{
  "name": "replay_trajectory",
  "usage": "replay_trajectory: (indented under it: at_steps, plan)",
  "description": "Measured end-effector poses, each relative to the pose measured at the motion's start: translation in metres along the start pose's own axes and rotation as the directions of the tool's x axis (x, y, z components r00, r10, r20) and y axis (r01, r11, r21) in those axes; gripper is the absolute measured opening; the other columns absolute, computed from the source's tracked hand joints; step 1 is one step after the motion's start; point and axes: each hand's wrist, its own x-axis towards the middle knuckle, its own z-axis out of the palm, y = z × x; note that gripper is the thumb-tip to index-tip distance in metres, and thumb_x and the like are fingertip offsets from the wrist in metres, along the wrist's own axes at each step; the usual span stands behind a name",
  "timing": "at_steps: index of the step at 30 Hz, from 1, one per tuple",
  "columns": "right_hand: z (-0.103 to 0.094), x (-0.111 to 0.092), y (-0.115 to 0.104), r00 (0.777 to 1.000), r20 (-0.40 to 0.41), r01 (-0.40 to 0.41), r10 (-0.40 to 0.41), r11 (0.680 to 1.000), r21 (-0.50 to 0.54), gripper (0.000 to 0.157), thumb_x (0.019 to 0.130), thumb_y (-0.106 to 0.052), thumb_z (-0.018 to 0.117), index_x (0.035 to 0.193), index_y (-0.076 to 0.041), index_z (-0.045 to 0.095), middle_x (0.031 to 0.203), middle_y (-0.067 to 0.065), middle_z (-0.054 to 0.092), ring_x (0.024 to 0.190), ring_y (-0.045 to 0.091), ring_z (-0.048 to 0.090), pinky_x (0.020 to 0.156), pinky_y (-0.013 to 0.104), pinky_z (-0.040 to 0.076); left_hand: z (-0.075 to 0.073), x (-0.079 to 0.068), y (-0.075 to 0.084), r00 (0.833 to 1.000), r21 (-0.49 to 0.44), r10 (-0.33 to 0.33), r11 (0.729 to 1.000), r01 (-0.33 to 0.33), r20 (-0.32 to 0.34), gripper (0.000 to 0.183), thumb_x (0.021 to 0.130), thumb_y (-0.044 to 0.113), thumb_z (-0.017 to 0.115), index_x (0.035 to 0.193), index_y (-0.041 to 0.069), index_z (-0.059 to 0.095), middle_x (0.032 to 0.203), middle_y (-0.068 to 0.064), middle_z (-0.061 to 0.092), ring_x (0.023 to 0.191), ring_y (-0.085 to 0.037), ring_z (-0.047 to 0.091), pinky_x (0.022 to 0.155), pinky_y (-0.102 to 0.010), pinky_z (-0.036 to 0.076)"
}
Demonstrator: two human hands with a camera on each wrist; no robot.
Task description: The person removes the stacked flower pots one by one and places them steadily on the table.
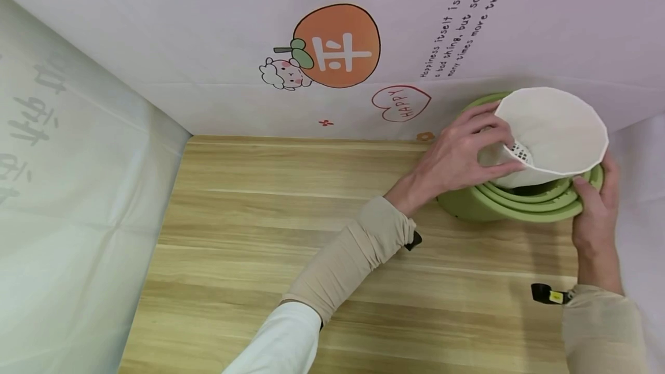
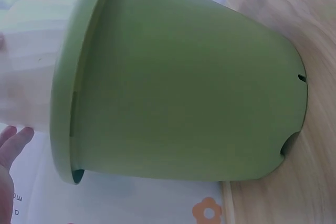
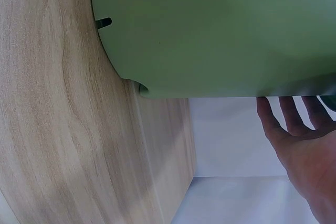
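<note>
A white plastic flowerpot with a perforated grid at its bottom sits tilted in the mouth of several nested green flowerpots. My left hand grips the white pot at its left side, thumb and fingers by the rim. With the thumb over the edge and the fingers along the outside, my right hand holds the green pots by their right rim. The outer green pot fills most of the left wrist view, its base on the wooden table. In the right wrist view the right fingers touch its wall.
Behind the pots rises a white printed backdrop with an orange fruit drawing. A pale sheet borders the left side of the wooden table. Another pale sheet stands close at the right.
</note>
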Motion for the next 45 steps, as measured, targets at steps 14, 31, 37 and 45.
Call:
replay_trajectory:
  at_steps: [14,31,37,45]
  plan:
    - [0.005,0.005,-0.001,0.999,-0.033,0.001,0.0,1.0,0.017,0.056,0.087,0.008,0.043,0.141,-0.003,0.051,0.127,0.019,0.051,0.103,0.02,0.053,0.085,0.019,0.051,-0.012,0.006,0.005,0.993,-0.018,0.078,0.997,-0.08,-0.089,0.031,0.083,0.045,0.078,0.092,0.016,0.077,0.102,0.003,0.069,0.13,-0.023,0.051,0.12,-0.024,0.016]
    - [0.004,0.007,0.002,0.996,-0.083,0.018,-0.017,1.0,0.014,0.054,0.083,0.01,0.042,0.134,-0.001,0.057,0.119,0.018,0.053,0.098,0.019,0.053,0.082,0.017,0.051,-0.027,0.013,0.008,0.983,-0.024,0.11,0.993,-0.115,-0.149,0.033,0.082,0.042,0.079,0.095,0.012,0.077,0.107,-0.001,0.072,0.125,-0.023,0.055,0.121,-0.027,0.017]
    - [0.007,0.005,0.006,0.997,-0.079,0.002,-0.001,1.0,0.011,0.051,0.086,0.009,0.043,0.133,-0.002,0.057,0.121,0.018,0.052,0.101,0.019,0.052,0.08,0.018,0.051,-0.036,0.012,0.009,0.97,-0.035,0.127,0.99,-0.137,-0.209,0.032,0.082,0.038,0.081,0.093,0.008,0.078,0.105,-0.004,0.073,0.118,-0.021,0.059,0.12,-0.028,0.021]
    - [0.004,0.001,0.003,0.995,-0.096,-0.009,0.006,1.0,-0.027,0.055,0.085,0.009,0.04,0.135,-0.004,0.057,0.121,0.018,0.052,0.101,0.02,0.052,0.078,0.017,0.052,-0.042,0.008,0.009,0.966,-0.059,0.112,0.99,-0.129,-0.232,0.033,0.081,0.037,0.081,0.094,0.006,0.078,0.106,-0.006,0.073,0.125,-0.027,0.056,0.12,-0.028,0.023]
